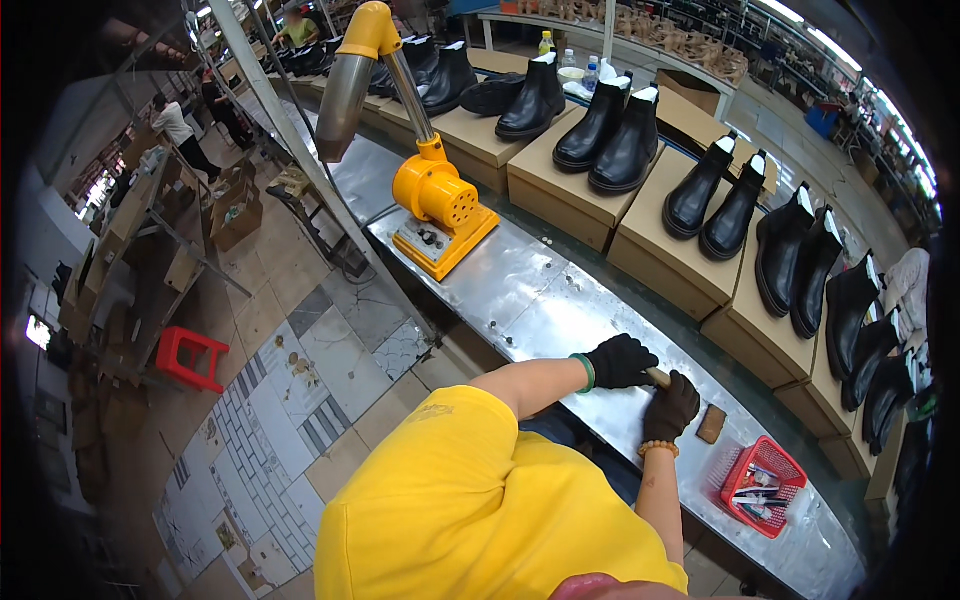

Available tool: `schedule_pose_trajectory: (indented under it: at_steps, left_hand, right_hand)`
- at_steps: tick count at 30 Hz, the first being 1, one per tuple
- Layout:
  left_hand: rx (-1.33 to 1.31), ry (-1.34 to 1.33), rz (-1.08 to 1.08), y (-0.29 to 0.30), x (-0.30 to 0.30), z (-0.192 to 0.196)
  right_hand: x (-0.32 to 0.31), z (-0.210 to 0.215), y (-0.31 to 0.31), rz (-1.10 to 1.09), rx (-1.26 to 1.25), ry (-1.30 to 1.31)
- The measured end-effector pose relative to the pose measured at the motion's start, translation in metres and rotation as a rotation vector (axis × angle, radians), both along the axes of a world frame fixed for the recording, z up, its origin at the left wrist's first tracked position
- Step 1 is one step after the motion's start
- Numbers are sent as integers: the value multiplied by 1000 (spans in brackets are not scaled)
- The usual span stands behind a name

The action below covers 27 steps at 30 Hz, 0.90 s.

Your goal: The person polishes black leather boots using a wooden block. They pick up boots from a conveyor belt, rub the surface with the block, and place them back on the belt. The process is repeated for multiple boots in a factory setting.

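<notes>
Both hands wear dark gloves and meet over the metal bench (540, 310). Between them a short tan, stick-like piece (658, 377) shows; its kind cannot be made out. My right hand (670, 408), with a beaded bracelet at its wrist, is closed around the lower end of the piece. My left hand (620, 362), with a green band at its wrist, has its fingers closed at the other end. Beside my right hand a small brown block (711, 424) lies on the metal. A red plastic basket (728, 487) with pens and small tubes stands farther right.
Pairs of black ankle boots (625, 135) stuffed with white paper stand on brown cardboard boxes (560, 185) along the far side. A yellow blower-like machine (435, 190) with a metal nozzle sits on the bench at left. A red stool (192, 358) stands on the tiled floor.
</notes>
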<state>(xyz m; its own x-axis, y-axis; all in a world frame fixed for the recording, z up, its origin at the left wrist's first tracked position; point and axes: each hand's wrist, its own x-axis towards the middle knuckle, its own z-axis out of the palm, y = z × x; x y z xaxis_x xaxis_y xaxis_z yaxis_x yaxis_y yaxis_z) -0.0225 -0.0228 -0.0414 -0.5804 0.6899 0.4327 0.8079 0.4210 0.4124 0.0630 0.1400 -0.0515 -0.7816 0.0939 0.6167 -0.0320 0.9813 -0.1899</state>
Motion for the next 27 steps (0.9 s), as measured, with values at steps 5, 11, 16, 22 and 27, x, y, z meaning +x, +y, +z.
schedule_pose_trajectory:
  at_steps: [5,11,16,22,27]
  left_hand:
    - [-8,-40,11,-1,0,-2]
    - [17,-39,33,-2,2,-6]
    - [20,-14,32,-4,5,-6]
    - [39,-18,37,-5,7,-9]
    - [32,-33,31,-6,6,-5]
  right_hand:
    - [-1,-3,1,4,-57,-33]
    - [-3,-5,-1,-23,-70,-35]
    - [-2,-9,0,-89,-99,-81]
    - [-3,-12,2,-157,-137,-132]
    - [-3,-16,2,-103,-137,-25]
